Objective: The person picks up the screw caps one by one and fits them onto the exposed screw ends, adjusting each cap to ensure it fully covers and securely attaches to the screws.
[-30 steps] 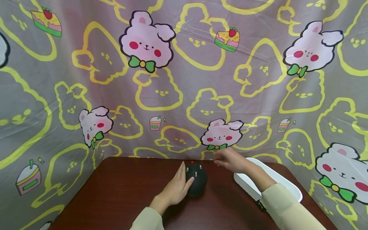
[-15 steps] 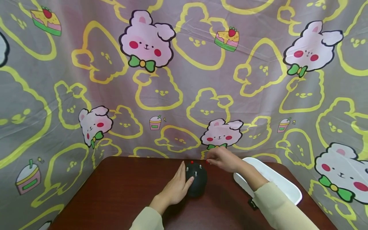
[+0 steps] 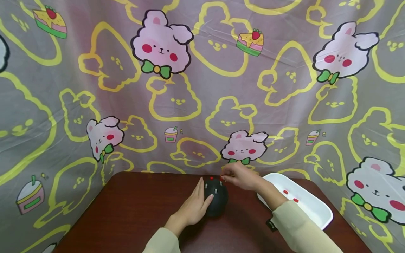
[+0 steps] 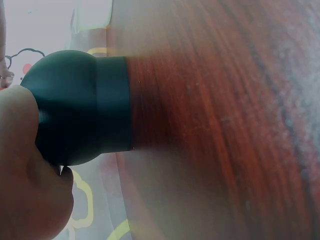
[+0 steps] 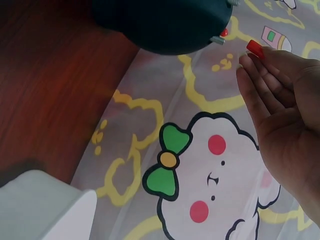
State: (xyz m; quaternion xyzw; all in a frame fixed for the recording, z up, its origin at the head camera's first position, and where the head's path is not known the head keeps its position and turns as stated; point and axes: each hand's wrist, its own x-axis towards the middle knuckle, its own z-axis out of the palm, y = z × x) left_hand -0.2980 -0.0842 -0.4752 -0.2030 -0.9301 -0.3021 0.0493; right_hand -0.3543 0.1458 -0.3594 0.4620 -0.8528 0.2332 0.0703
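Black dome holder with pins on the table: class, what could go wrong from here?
1. The right hand pinches a small red cap only at the fingertips; it may slip.
2. The left hand steadies the black dome holder from one side only, so a push could slide it.

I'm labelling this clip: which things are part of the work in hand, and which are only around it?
In hand:
round black holder, steadied by left hand
small red piece, pinched by right hand
white rectangular tray with red pieces

Around:
brown wooden table
bunny-print cloth backdrop
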